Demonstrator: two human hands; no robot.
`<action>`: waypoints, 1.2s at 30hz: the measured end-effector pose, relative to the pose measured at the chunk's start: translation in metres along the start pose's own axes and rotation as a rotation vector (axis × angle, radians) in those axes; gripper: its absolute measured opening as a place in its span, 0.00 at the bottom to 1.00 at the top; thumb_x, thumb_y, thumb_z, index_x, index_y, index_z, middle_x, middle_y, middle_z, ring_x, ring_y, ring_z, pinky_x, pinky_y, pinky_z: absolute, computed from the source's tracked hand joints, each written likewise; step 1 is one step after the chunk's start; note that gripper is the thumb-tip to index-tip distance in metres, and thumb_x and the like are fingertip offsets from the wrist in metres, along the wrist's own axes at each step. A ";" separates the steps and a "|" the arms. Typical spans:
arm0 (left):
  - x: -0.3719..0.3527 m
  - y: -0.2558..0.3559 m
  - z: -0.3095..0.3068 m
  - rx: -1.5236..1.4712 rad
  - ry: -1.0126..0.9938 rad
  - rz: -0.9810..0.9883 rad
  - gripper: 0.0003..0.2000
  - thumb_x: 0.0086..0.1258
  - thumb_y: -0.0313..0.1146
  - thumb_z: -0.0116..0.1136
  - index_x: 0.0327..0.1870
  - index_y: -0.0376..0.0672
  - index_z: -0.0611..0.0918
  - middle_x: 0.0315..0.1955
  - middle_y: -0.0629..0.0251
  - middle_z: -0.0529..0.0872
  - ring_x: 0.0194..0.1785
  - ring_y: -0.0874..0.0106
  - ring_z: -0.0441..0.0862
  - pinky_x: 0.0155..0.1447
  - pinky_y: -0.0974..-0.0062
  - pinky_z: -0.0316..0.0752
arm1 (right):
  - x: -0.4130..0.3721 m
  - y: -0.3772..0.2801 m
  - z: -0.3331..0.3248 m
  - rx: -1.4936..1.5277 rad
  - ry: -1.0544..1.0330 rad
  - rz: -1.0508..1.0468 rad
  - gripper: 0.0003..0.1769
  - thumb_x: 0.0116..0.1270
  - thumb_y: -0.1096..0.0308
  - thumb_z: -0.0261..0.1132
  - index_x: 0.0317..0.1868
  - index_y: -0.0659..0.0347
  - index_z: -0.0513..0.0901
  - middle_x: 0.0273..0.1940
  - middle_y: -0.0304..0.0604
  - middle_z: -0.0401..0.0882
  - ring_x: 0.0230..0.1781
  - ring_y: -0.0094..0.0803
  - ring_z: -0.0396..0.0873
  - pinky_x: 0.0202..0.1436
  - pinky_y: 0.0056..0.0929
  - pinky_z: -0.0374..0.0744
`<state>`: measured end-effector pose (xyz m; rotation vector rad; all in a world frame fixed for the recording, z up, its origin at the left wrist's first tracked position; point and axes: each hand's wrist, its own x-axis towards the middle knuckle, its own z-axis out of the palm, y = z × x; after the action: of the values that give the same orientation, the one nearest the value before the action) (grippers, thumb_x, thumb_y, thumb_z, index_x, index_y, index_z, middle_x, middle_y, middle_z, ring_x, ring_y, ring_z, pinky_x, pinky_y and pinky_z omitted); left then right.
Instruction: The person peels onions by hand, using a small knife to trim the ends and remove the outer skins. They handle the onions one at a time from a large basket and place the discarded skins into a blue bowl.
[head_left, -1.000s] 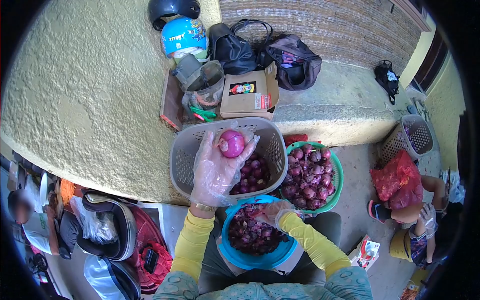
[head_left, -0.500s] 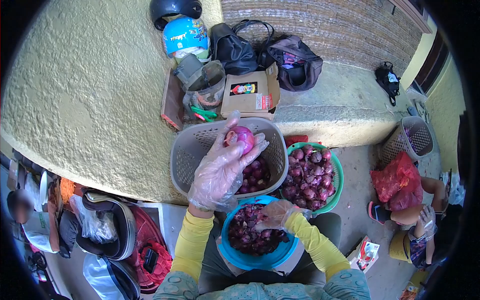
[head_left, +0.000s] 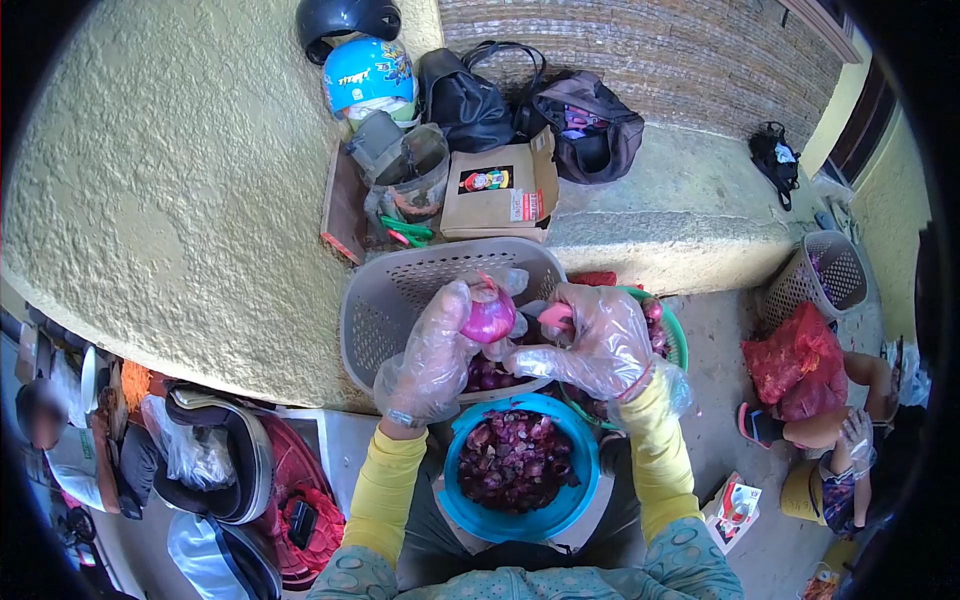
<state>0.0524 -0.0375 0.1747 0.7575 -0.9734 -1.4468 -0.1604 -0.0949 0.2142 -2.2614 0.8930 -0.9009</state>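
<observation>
A peeled-looking, shiny purple red onion [head_left: 489,318] is held up in the gloved fingers of my left hand [head_left: 432,345], above the grey basket. My right hand [head_left: 605,335], also in a clear plastic glove, is closed around a small pink-handled knife [head_left: 557,318], close to the onion's right side; its blade is hard to make out. Below my hands, the blue basin [head_left: 590,480] holds onion skins [head_left: 515,460]. More red onions [head_left: 487,375] lie inside the grey basket [head_left: 375,310]. Partly behind my right hand, a green basket [head_left: 680,345] contains onions with their skins on.
A ledge [head_left: 660,200] behind the baskets carries a cardboard box [head_left: 490,195], bags [head_left: 590,125] and helmets [head_left: 370,75]. At right are another person's gloved hand [head_left: 855,440], a red mesh sack [head_left: 800,365] and a grey basket [head_left: 815,275]. Another person sits far left.
My right hand has risen from the skins in the blue basin to beside the onion, and the pink handle now shows. My left hand has lowered slightly and turned the onion.
</observation>
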 end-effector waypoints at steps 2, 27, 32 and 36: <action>0.001 -0.003 0.010 -0.004 0.093 -0.001 0.30 0.87 0.57 0.40 0.69 0.37 0.73 0.60 0.52 0.81 0.60 0.59 0.84 0.64 0.54 0.82 | -0.001 0.001 0.007 -0.070 0.054 -0.004 0.36 0.50 0.33 0.82 0.28 0.61 0.82 0.21 0.49 0.77 0.22 0.51 0.78 0.28 0.43 0.75; 0.005 -0.011 0.014 0.066 0.098 0.005 0.32 0.89 0.55 0.36 0.72 0.31 0.72 0.64 0.50 0.82 0.64 0.62 0.83 0.73 0.60 0.74 | 0.000 0.012 0.021 -0.074 0.043 -0.097 0.27 0.62 0.41 0.77 0.29 0.59 0.87 0.23 0.49 0.83 0.25 0.52 0.84 0.30 0.45 0.79; 0.007 -0.007 0.022 -0.106 0.149 -0.120 0.35 0.88 0.58 0.35 0.72 0.30 0.72 0.63 0.49 0.82 0.63 0.62 0.83 0.73 0.60 0.74 | -0.002 0.011 0.020 -0.119 0.066 -0.169 0.24 0.63 0.41 0.76 0.29 0.55 0.88 0.24 0.45 0.84 0.25 0.48 0.84 0.29 0.44 0.79; 0.011 -0.010 0.019 -0.152 0.188 -0.138 0.37 0.87 0.62 0.35 0.70 0.31 0.74 0.55 0.51 0.86 0.55 0.63 0.86 0.67 0.62 0.79 | -0.004 0.016 0.024 -0.191 0.012 -0.215 0.24 0.64 0.39 0.73 0.30 0.51 0.89 0.25 0.44 0.85 0.24 0.45 0.84 0.28 0.44 0.79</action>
<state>0.0301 -0.0462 0.1749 0.8446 -0.6703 -1.5194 -0.1506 -0.0965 0.1872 -2.5571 0.7805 -0.9574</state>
